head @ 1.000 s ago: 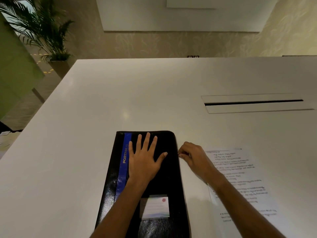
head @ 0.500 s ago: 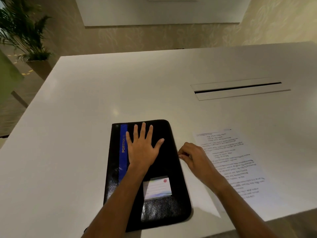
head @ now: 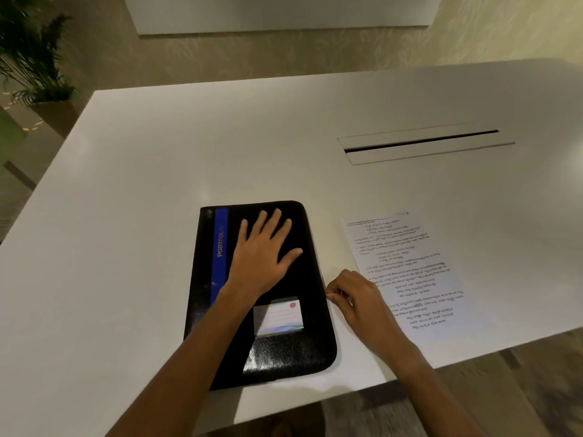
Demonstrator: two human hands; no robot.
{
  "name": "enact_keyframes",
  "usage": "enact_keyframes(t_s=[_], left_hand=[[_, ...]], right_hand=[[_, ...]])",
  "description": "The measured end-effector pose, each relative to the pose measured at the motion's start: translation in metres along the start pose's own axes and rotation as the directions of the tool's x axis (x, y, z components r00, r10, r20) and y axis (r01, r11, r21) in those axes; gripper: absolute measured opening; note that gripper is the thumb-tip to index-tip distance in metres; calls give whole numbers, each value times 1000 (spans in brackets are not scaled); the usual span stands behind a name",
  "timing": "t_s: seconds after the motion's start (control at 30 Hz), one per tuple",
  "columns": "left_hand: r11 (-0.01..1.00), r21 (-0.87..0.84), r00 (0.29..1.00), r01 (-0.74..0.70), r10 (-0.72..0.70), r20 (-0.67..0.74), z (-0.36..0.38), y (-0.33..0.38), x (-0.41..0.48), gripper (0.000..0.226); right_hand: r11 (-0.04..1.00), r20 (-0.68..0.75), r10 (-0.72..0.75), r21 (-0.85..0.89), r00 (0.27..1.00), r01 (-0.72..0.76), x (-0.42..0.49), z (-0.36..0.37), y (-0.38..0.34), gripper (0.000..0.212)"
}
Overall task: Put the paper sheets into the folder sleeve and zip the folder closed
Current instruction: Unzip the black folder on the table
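Nearest the camera, two bare forearms are reaching in over the near edge of a wide white smooth-topped table [head: 126, 247]. A black, glossy, leather-look zip folder [head: 284, 351] with rounded corners is lying flat and closed on the table, just inside that edge and slightly tilted. A pale lined label card [head: 277, 316] with a red dot is sitting in a clear window on its cover, and a blue stripe [head: 220, 247] printed "PORTFOLIO" is running along its left side.

The left hand [head: 263, 253] is lying palm down on the middle of the cover, fingers straight and spread, pressing on it. The right hand [head: 356, 298] is resting beside the folder's right edge, fingers curled, thumb and forefinger pinching a small pale pull tab [head: 329, 296] at that edge; it is too small to make out in detail.

Just right of that hand, a white printed paper sheet [head: 407, 266] with lines of black text is lying flat on the table, outside the folder and apart from it.

Farther back on the right, a long narrow dark cable slot [head: 422, 143] is sitting in a recessed white panel. Beyond the table's far left corner a green potted palm [head: 28, 58] is standing on the floor, against a beige patterned wall [head: 220, 55].
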State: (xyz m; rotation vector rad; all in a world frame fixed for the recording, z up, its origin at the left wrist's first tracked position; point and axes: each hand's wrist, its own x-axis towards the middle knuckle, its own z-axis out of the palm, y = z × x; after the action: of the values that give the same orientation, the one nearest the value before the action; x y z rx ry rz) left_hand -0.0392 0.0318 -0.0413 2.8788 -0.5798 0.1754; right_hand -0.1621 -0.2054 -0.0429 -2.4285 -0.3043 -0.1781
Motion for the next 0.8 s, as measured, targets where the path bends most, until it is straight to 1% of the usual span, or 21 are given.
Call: enact_keyframes(t_s=[0.07, 0.17, 0.27, 0.5, 0.8], left_hand=[[995, -30, 995, -97, 97, 1, 0, 13, -29, 80], [990, -16, 988, -142, 143, 60, 6, 29, -73, 80], [991, 27, 986, -129, 125, 112, 13, 36, -91, 76], [996, 17, 995, -84, 84, 51, 21, 42, -92, 71], [1000, -16, 999, -9, 10, 44, 25, 52, -90, 71]], right_hand=[[1000, -11, 3, 1, 1000, -3, -5, 0, 0, 10], [1000, -19, 2, 5, 1000, -2, -10, 0, -2, 10], [1000, -19, -7, 5, 1000, 7, -18, 2, -4, 11], [1000, -15, -3, 15, 1000, 3, -47, 3, -12, 11], [998, -62, 57, 33, 996, -55, -84, 4, -18, 15]])
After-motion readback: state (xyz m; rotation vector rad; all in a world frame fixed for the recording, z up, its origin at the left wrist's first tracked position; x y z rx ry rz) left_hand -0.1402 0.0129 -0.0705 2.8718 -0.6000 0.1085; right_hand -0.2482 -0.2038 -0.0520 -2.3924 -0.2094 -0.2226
